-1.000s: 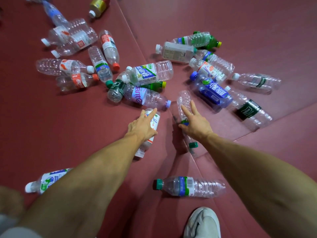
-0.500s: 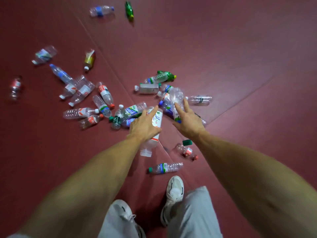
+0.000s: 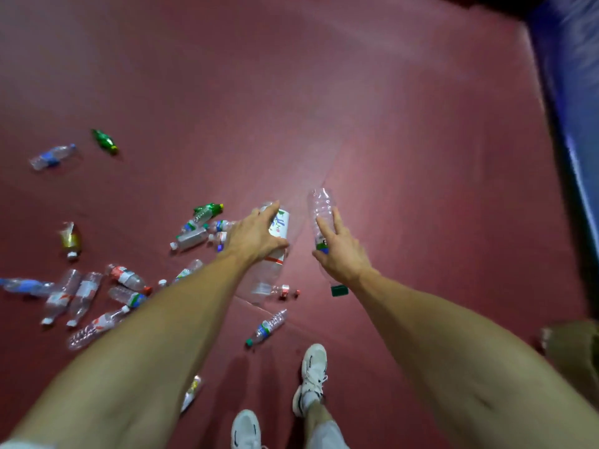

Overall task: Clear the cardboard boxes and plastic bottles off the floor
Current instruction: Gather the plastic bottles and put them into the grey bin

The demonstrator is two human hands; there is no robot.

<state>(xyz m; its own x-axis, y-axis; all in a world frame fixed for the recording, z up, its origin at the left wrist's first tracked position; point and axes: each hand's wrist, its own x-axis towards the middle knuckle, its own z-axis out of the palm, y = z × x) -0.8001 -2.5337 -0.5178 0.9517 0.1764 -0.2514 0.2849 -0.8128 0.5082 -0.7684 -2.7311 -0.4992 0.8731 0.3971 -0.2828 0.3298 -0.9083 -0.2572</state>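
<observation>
Two white shoes [image 3: 312,371] stand on the red floor [image 3: 421,157], with a green-capped bottle [image 3: 266,328] lying near them and a brown cardboard box [image 3: 573,351] at the right edge. Above, the left hand [image 3: 256,238] wraps its grip round a white-labelled bottle [image 3: 280,228], and the right hand [image 3: 340,254] curls round a clear bottle [image 3: 321,202], cap downward; both bottles are held off the floor. They look empty: light, thin-walled and likely to buckle or slip if squeezed, so mid-body near the label seems the best hold. Many more bottles [image 3: 84,293] lie scattered to the left, a green bottle [image 3: 103,142] among the farthest.
</observation>
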